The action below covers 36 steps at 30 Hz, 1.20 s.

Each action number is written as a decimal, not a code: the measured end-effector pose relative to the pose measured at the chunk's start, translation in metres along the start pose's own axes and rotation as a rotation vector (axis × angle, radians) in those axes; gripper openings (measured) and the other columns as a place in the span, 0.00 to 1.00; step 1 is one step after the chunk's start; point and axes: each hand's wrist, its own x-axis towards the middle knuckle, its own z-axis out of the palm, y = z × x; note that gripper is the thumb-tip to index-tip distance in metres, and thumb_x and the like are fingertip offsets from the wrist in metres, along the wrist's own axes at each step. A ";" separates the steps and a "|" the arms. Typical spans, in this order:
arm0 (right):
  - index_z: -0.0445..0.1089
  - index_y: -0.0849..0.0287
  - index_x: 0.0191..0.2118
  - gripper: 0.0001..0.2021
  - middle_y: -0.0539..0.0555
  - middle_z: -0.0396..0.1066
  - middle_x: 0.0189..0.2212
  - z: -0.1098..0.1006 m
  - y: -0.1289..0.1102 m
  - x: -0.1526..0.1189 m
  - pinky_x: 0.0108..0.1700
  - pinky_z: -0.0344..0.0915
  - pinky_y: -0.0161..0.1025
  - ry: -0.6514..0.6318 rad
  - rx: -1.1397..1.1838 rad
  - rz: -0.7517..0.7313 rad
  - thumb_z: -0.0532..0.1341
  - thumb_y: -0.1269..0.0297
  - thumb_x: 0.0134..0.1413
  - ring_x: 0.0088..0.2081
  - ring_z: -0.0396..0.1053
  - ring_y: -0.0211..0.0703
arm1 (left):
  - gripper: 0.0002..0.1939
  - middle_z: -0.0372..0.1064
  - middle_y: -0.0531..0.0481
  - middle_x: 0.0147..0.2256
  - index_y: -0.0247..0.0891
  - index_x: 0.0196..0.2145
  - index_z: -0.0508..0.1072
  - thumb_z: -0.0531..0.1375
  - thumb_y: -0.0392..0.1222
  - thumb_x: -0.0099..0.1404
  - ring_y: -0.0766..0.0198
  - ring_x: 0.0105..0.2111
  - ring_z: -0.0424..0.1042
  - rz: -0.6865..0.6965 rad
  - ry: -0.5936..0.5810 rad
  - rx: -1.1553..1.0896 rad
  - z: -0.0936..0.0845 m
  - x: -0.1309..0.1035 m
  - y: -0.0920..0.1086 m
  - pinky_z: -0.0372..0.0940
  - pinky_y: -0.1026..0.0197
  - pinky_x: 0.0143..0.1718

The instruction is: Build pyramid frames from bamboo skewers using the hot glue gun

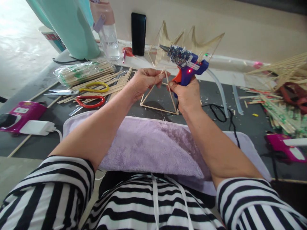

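The stick frame [158,109] is found directly beyond the left hand [146,81], below and beside its fingertips, over the worktop [249,121] and just past the edge of the purple towel [144,143]. The fingers of the left hand are closed in a pinch at the top of the frame, where the slanted sticks are joined. Whether the base is rested on the worktop cannot be told.

The right hand [188,94] is clamped around the handle of the glue gun [182,59], just to the right of the frame; whether the frame is touched by its thumb cannot be told. The nozzle is pointed to the left, above the frame's top, and a red light is lit on the blue body.

A white label [193,64] is noted on the gun; its print is too small to be read. Large white marking, resembling a "B", is borne by the magenta power strip [28,111] at left. Lettering on the paper cup [51,37] is partly hidden and cannot be read. No brand is established.
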 end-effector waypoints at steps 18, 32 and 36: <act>0.66 0.54 0.43 0.17 0.47 0.68 0.31 -0.001 0.000 0.000 0.41 0.72 0.47 -0.020 -0.023 -0.017 0.66 0.54 0.49 0.37 0.72 0.42 | 0.09 0.66 0.53 0.21 0.37 0.33 0.79 0.63 0.44 0.62 0.71 0.25 0.66 -0.003 -0.004 -0.002 0.000 0.000 0.000 0.53 0.66 0.23; 0.66 0.56 0.44 0.17 0.49 0.69 0.33 -0.001 -0.001 -0.001 0.41 0.71 0.48 -0.029 -0.042 -0.019 0.65 0.55 0.50 0.39 0.73 0.43 | 0.08 0.65 0.54 0.20 0.35 0.30 0.78 0.64 0.42 0.61 0.75 0.20 0.60 0.013 -0.006 -0.052 0.001 -0.001 0.001 0.48 0.68 0.20; 0.65 0.57 0.42 0.15 0.48 0.68 0.29 0.000 -0.006 -0.003 0.38 0.71 0.45 -0.009 -0.057 -0.011 0.64 0.56 0.50 0.33 0.72 0.40 | 0.07 0.64 0.54 0.20 0.34 0.28 0.78 0.66 0.41 0.58 0.75 0.21 0.62 -0.017 0.028 -0.110 0.002 0.000 0.001 0.47 0.69 0.20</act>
